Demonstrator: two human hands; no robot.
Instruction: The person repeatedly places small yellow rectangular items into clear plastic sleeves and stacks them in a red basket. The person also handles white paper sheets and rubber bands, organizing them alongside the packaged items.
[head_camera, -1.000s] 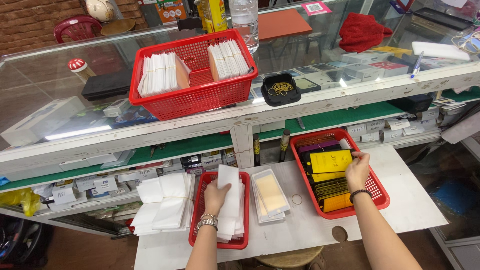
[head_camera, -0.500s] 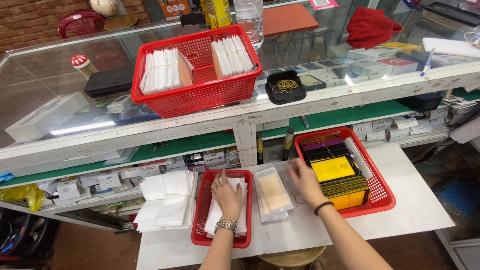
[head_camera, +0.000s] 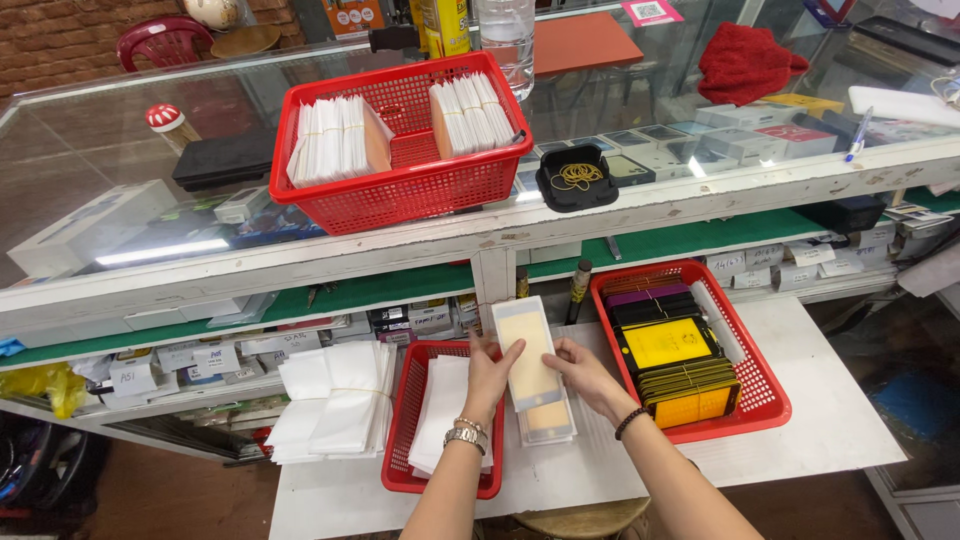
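Observation:
My left hand (head_camera: 490, 375) and my right hand (head_camera: 585, 375) together hold a flat rectangular screen-protector sheet (head_camera: 528, 350), pale yellow with a white border, lifted just above a small stack of the same sheets (head_camera: 548, 420) on the white table. The left hand grips its left edge, the right hand its lower right edge. Under my left wrist sits a small red tray (head_camera: 400, 420) holding white sleeves (head_camera: 445, 405). To the right stands a red basket (head_camera: 765, 395) of black-and-yellow flat boxes (head_camera: 675, 365).
A bundle of white sleeves (head_camera: 335, 400) lies at the table's left end. On the glass counter above stand a big red basket (head_camera: 400, 190) of white packets, a black dish of rubber bands (head_camera: 577, 178), a clear bottle (head_camera: 505, 35) and a red cloth (head_camera: 745, 60).
My right hand left the yellow boxes in the right basket and came to the middle stack. My left hand left the white sleeves. Both now lift one sheet off the stack.

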